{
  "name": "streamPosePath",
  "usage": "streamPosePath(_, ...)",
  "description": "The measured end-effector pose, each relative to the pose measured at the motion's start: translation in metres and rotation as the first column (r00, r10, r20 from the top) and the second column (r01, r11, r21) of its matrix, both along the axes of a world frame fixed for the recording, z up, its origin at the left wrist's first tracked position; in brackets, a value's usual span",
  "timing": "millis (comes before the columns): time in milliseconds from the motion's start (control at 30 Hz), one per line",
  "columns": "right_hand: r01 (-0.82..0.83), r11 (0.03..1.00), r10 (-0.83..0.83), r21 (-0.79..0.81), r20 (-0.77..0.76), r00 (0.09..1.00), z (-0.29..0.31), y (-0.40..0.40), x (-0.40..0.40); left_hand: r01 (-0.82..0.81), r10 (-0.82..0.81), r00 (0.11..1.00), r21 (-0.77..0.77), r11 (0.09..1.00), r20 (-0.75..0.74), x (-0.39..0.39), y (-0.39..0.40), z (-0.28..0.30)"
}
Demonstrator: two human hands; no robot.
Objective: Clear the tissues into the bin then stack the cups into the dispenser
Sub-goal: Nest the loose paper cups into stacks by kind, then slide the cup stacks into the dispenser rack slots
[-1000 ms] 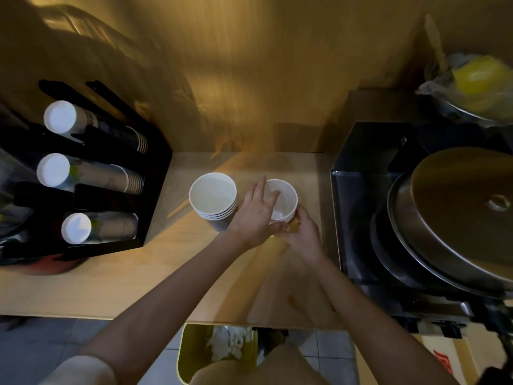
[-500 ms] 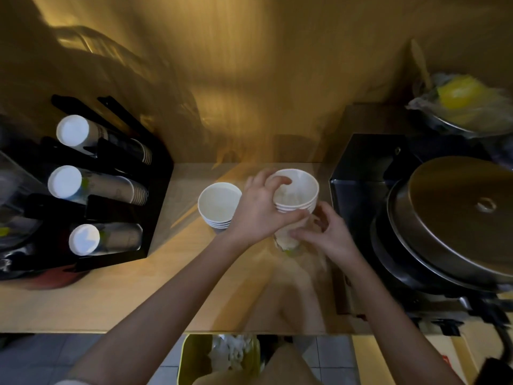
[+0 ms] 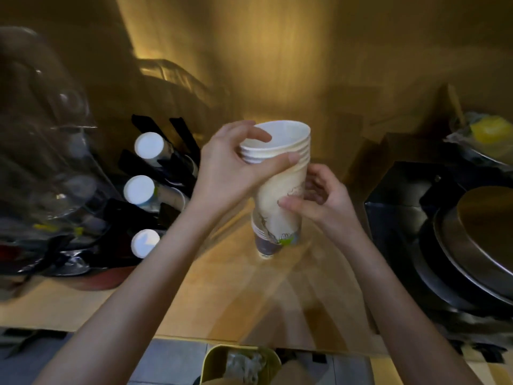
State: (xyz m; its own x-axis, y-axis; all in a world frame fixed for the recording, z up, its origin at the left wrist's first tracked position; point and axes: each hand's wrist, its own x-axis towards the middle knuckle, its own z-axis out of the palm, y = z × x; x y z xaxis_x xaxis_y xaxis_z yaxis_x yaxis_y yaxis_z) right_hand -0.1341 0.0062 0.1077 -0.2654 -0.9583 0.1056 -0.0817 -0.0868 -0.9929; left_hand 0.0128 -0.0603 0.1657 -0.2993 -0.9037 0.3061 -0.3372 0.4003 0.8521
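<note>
A tall stack of white paper cups is held upright above the wooden counter. My left hand grips the stack near its rims, thumb across the front. My right hand holds the stack's lower body from the right, fingers curled round it. The black cup dispenser stands at the left with three rows of cups lying in it, white bottoms facing me. Below the counter's front edge, the yellow bin holds white tissues.
A black appliance with a large round metal lid fills the right side. A bowl with a plastic-wrapped yellow item sits at the back right. Clear plastic clutter lies left of the dispenser. A wooden wall stands behind.
The two groups of cups have become one taller stack, lifted off the counter in both hands. The separate stack at the left no longer stands on the counter.
</note>
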Motion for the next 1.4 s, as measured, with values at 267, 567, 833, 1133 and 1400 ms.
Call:
streamPosePath(267, -0.347, 0.934, 0.336, 0.086, 0.124, 0.934, 0.005, -0.032, 0.077, -0.135, 0.296, 0.901, 0.444, 0.886, -0.317, 0.117, -0.016, -0.01)
streamPosePath(567, -0.269, 0.914, -0.041, 0.303, 0.731, 0.681, -0.059, -0.033, 0.16, -0.107, 0.436, 0.814, 0.638, 0.763, -0.385, 0.193, -0.003, -0.069)
streamPosePath(833, -0.074, 0.952, -0.144, 0.299, 0.645, 0.75, -0.052, -0.029, 0.182, -0.373, 0.403, 0.914, 0.299, 0.878, -0.041, 0.204, 0.005, -0.093)
streamPosePath(1133, -0.006, 0.999, 0.003, 0.046, 0.054, 0.999, -0.01, -0.02, 0.195, -0.246, 0.337, 0.939, 0.56, 0.791, -0.064, 0.221, 0.009, -0.116)
streamPosePath(1400, -0.091, 0.994, 0.107, 0.068, -0.286, 0.952, -0.01, -0.041, 0.21, -0.203, 0.311, 0.95, 0.772, 0.602, 0.008, 0.216, -0.021, -0.122)
